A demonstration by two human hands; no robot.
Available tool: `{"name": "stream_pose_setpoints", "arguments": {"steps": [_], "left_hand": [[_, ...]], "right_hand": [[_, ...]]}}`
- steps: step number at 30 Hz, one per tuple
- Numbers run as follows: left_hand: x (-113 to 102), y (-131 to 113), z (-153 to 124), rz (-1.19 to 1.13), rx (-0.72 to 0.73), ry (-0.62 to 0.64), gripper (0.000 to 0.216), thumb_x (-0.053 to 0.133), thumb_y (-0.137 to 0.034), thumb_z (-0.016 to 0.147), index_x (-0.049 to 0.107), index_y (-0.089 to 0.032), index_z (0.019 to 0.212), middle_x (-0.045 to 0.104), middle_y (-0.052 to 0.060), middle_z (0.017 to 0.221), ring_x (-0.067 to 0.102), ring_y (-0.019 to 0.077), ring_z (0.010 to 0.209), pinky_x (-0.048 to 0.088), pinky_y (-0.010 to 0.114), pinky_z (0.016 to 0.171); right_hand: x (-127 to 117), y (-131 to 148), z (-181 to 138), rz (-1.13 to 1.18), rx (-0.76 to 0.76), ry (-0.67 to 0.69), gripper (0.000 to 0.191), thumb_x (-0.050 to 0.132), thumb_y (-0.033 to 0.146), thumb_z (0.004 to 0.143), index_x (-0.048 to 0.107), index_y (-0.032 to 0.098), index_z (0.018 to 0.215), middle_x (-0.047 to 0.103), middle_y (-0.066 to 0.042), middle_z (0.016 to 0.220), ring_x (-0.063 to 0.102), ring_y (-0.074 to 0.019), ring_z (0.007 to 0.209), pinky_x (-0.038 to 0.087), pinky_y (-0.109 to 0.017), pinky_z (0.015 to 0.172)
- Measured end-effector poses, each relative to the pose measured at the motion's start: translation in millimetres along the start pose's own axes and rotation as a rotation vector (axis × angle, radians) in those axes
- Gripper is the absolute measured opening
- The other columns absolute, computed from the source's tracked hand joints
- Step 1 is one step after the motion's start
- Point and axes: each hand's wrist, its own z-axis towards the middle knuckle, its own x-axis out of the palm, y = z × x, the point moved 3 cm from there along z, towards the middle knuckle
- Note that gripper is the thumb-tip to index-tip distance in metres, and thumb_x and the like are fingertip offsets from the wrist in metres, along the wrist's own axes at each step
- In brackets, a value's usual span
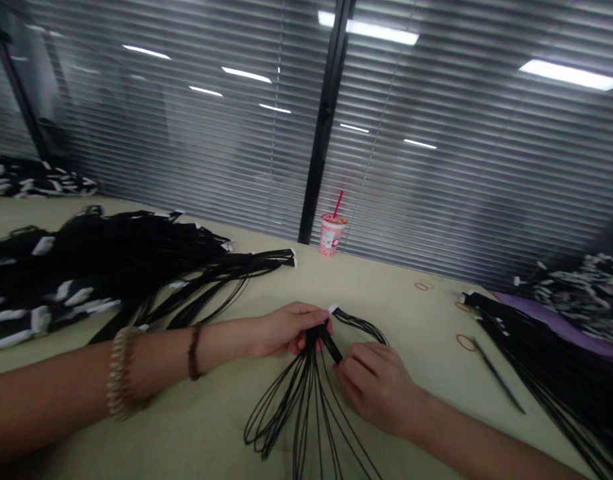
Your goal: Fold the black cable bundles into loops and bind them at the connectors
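My left hand (289, 328) is closed round the gathered top of a small bundle of thin black cords (306, 400), which fan out in loops toward me on the pale table (396, 300). A white tag (333, 308) shows at the bundle's upper end. My right hand (379, 383) sits just right of the bundle, fingers curled and pinching cords near the gathered point. My left forearm carries a beaded bracelet and a dark band.
A large heap of black cords with white tags (86, 273) covers the left of the table. More black cords (546, 360) lie at the right beside a purple sheet. Red rubber bands (465, 342) lie scattered. A pink cup with a straw (331, 233) stands by the blinds.
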Motion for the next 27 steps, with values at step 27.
{"name": "stream_pose_setpoints", "arguments": {"steps": [27], "left_hand": [[9.2, -3.4, -4.2, 0.175, -0.014, 0.045, 0.042, 0.045, -0.051, 0.072, 0.055, -0.011, 0.081, 0.055, -0.001, 0.056, 0.04, 0.0014, 0.039, 0.025, 0.014, 0.039]], "right_hand": [[-131.5, -107.9, 28.5, 1.425, 0.878, -0.883, 0.013, 0.06, 0.022, 0.073, 0.063, 0.013, 0.081, 0.054, 0.001, 0.069, 0.048, 0.0006, 0.054, 0.04, -0.004, 0.041]]}}
